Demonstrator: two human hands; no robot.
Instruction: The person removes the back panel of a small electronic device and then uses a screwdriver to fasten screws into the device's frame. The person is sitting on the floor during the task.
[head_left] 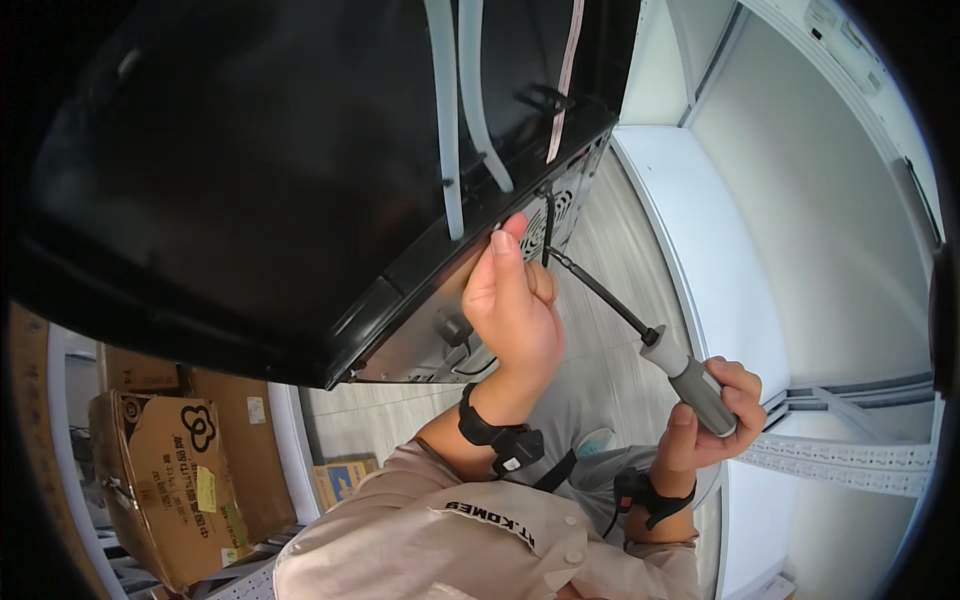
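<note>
left hand [515, 310] mid-frame, raised from the wrist, thumb and fingertip close together at the edge of the black appliance [250, 200], upper left; cannot tell whether anything is pinched. right hand [735, 405], lower right, fingers wrapped round the grey-handled screwdriver [662, 350], shaft slanting up-left; tip contact hard to make out. appliance's far side lost in the dark rim. cardboard box [165, 500] lower left, contents hidden.
</note>
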